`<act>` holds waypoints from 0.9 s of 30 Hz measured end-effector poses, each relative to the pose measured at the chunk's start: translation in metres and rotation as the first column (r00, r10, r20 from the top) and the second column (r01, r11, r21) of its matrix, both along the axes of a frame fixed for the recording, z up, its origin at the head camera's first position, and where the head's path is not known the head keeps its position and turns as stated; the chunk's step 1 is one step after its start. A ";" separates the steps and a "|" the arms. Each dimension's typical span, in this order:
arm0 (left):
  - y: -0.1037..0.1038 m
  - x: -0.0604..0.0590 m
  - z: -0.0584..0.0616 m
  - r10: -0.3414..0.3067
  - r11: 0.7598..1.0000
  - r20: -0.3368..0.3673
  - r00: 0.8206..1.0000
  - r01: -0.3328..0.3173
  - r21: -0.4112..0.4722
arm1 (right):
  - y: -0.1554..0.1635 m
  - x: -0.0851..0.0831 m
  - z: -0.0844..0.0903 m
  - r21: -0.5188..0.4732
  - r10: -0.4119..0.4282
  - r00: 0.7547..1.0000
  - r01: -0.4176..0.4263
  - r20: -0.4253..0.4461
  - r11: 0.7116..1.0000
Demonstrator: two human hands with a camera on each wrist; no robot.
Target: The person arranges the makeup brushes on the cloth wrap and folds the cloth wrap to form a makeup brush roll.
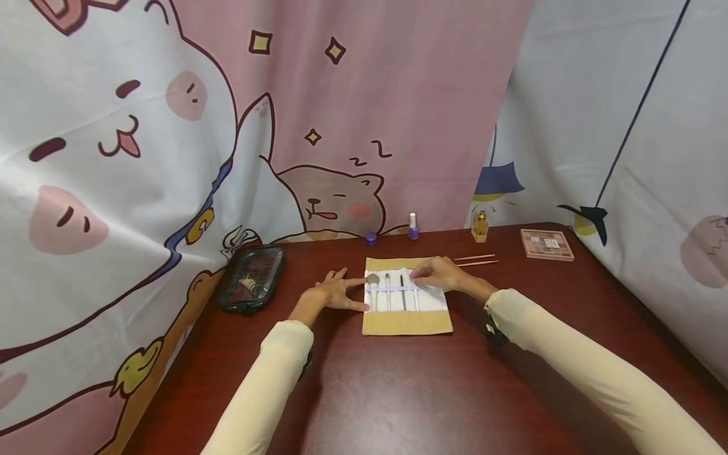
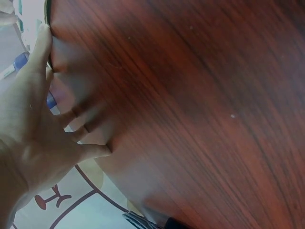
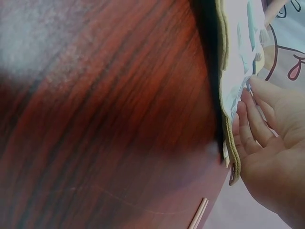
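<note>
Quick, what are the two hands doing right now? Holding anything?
Left hand: open, fingers spread flat beside the brush roll.
Right hand: fingers curled on a brush in the roll.

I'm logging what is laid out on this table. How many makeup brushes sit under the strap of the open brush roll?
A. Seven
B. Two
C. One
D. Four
D: the head view shows four brushes side by side under the pale strap of the brush roll, between the left hand and the right hand.
</note>
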State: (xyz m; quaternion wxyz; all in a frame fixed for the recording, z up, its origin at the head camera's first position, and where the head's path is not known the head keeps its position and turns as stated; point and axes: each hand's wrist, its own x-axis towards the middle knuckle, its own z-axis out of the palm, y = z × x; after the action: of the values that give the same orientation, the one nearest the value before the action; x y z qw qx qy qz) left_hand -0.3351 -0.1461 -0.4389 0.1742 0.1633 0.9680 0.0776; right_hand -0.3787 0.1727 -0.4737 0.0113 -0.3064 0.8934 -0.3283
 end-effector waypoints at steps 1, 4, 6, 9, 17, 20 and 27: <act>0.000 0.000 0.000 0.002 1.000 0.003 1.000 -0.002 0.002 | 0.000 0.000 0.000 0.001 -0.001 1.000 0.001 -0.001 1.000; 0.000 0.000 -0.001 0.000 1.000 0.004 1.000 0.000 0.001 | 0.000 0.002 0.001 0.010 0.004 1.000 -0.004 -0.011 1.000; -0.001 0.000 -0.001 0.001 1.000 0.005 1.000 -0.001 0.002 | 0.001 0.002 0.002 0.014 0.005 1.000 -0.004 -0.011 1.000; -0.001 0.000 -0.001 -0.004 1.000 -0.002 1.000 0.004 0.003 | 0.001 0.002 0.003 0.016 0.006 1.000 -0.006 -0.011 1.000; -0.001 -0.002 -0.004 -0.010 1.000 -0.007 1.000 0.010 -0.005 | 0.011 -0.002 0.008 0.022 -0.012 1.000 0.012 -0.023 1.000; -0.001 -0.002 -0.003 -0.012 1.000 -0.008 1.000 0.012 -0.007 | 0.018 -0.003 0.011 0.022 -0.021 1.000 0.022 -0.010 1.000; 0.000 -0.001 -0.001 -0.011 1.000 -0.008 1.000 0.011 -0.011 | 0.043 -0.006 0.017 0.007 -0.083 0.996 0.083 0.016 0.997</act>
State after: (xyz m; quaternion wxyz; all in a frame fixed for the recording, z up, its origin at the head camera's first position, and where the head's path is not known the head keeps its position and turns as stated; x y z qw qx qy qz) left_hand -0.3358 -0.1464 -0.4396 0.1718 0.1681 0.9681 0.0705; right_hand -0.3846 0.2155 -0.4564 0.0060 -0.2662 0.9063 -0.3283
